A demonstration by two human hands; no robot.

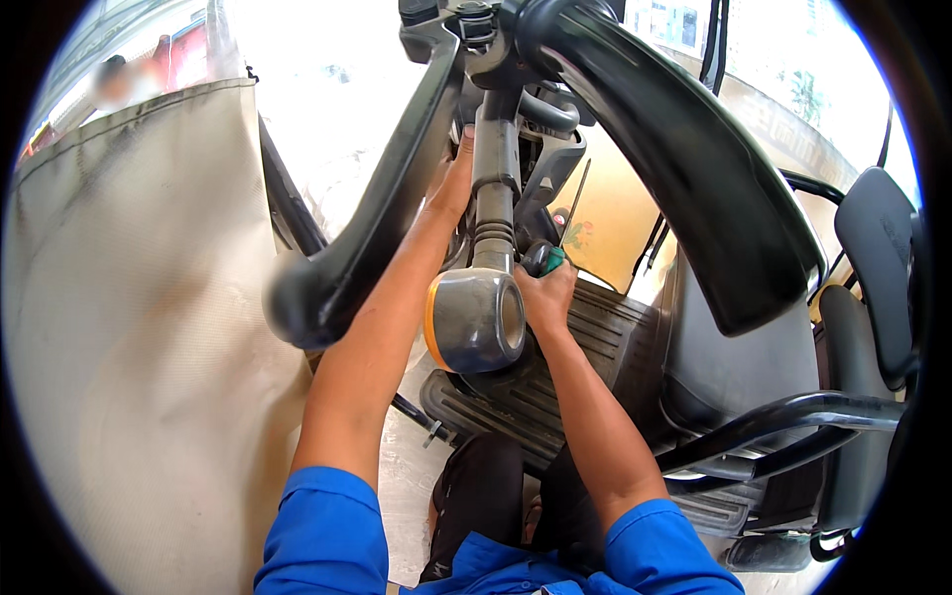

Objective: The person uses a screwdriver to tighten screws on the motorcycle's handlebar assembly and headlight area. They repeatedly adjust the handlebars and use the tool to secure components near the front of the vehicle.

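Note:
My left hand (454,183) reaches up along the left side of a grey steering column (494,188). Its thumb shows against the column, while the other fingers are hidden behind it. Right of the column, my right hand (547,297) is closed around the black and green handle of a screwdriver (553,260). The thin shaft points up and away, in front of a yellowish panel (610,198). Between my forearms sits a round grey housing with an orange rim (476,319), at the column's near end.
Black curved handlebar arms (397,198) spread above my hands, with a broad black piece (684,159) at right. A ribbed footboard (605,327) lies below. Seats (739,337) and a black tube rail (793,416) stand at right. A beige sheet (129,327) hangs at left; a blurred person (124,84) is beyond.

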